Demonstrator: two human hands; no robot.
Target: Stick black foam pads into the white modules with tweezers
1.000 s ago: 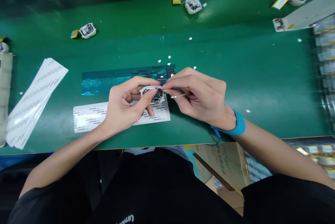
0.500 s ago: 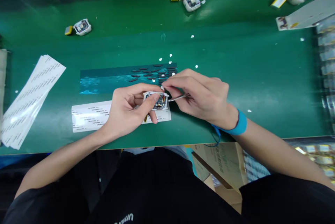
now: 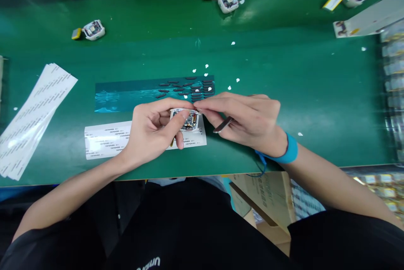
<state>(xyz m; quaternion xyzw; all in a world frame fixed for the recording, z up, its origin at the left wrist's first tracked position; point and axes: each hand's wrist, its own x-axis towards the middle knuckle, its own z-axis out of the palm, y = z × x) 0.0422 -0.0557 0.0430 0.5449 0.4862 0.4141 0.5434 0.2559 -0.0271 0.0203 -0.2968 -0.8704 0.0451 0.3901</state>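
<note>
My left hand (image 3: pixel 154 129) is closed around a small white watch-like case (image 3: pixel 191 120), its circuit board facing up. The left thumb lies across the board, and a bit of yellow shows below the case by the fingers. My right hand (image 3: pixel 249 118) has thumb and forefinger pinched together at the case's upper right corner, by a thin reddish wire. What exactly is between those fingertips is too small to make out. A slim metal tool (image 3: pixel 222 125), perhaps tweezers, is tucked in the same hand under the fingers. A blue band circles the right wrist.
Behind the hands lies a teal film strip (image 3: pixel 126 95) with several dark slim pieces. White printed sheets (image 3: pixel 38 118) lie left, another printed strip (image 3: pixel 105 139) under my left hand. Open cases with yellow batteries (image 3: pixel 227 1) stand along the back. Small white stickers (image 3: pixel 237 80) dot the green table.
My right fingertips have moved slightly left and down against the case's corner. The metal tool has swung away from the case, its end now pointing down and left.
</note>
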